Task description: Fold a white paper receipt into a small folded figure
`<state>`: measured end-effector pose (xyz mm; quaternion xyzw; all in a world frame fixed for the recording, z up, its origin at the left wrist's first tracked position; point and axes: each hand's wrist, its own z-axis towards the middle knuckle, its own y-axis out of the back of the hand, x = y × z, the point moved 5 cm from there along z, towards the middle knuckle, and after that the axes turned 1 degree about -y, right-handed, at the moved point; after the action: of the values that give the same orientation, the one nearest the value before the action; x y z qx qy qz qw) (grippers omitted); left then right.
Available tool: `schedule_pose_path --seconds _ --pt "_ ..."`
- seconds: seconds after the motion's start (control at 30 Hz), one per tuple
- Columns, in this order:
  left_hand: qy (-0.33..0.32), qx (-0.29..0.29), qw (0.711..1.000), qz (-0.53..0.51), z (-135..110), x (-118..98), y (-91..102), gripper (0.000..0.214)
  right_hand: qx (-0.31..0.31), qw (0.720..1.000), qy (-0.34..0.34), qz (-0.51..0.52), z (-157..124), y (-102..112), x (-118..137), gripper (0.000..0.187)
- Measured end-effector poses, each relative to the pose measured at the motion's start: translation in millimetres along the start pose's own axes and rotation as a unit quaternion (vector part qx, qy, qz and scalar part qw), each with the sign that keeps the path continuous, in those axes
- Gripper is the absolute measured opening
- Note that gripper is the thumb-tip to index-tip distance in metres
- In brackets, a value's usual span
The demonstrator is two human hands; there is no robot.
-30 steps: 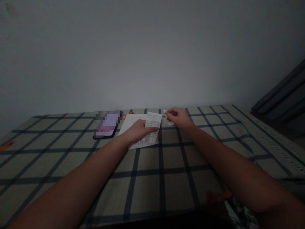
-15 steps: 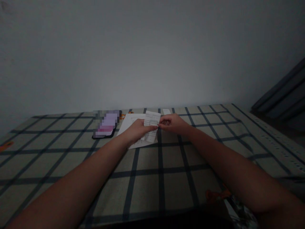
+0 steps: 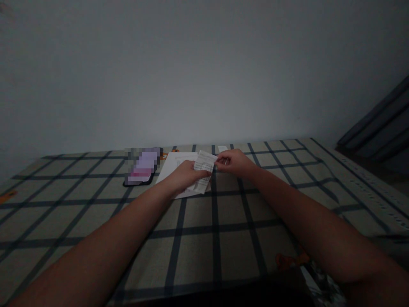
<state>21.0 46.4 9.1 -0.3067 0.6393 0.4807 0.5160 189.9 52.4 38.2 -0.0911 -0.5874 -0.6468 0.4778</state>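
2 hands (image 3: 185,174) hold printed slip (image 3: 204,163), wording unreadable.

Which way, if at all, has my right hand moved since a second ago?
Yes: your right hand has moved slightly left against the checked cloth, its fingertips now at the printed slip's edge.

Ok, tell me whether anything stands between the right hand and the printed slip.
Nothing visible does: the right hand is at the right edge of the printed slip. The left hand holds it from the left.
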Motion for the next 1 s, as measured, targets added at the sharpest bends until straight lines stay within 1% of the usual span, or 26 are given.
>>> schedule_pose_path --seconds 0.1,0.27,0.43,0.57,0.67,0.83,0.9,1.0 --pt "-0.007 -0.014 1.0 0.003 2.2 2.4 2.5 0.025 0.018 0.999 0.0 0.036 -0.3 -2.7 -1.1 0.019" --pt "-0.012 -0.013 0.999 0.031 4.2 5.1 4.3 0.026 0.052 0.999 0.015 0.007 -1.7 -10.8 0.4 0.014" --pt "0.005 0.001 0.999 0.041 2.5 3.0 2.9 0.031 0.043 0.999 0.026 -0.014 -2.1 -11.7 -0.1 0.011" --pt "0.027 0.011 0.999 0.037 0.6 1.4 3.0 0.034 0.047 0.998 0.035 -0.019 -2.8 -12.1 0.8 0.011" --pt "0.024 0.013 0.999 0.03 0.2 0.2 3.9 0.033 0.05 0.998 0.038 -0.017 -3.4 -11.6 2.5 0.012" --pt "-0.001 0.018 0.999 0.04 -0.8 -3.6 2.1 0.028 0.085 0.996 0.021 0.004 -4.0 -12.4 3.0 0.017" --pt "0.001 0.019 0.999 0.033 -1.6 -4.7 1.1 0.025 0.085 0.996 0.005 0.007 -4.0 -11.8 2.9 0.017" --pt "0.001 0.023 1.0 0.012 -2.3 -5.2 0.7 0.022 0.068 0.998 -0.003 -0.01 -3.9 -10.2 4.7 0.015"
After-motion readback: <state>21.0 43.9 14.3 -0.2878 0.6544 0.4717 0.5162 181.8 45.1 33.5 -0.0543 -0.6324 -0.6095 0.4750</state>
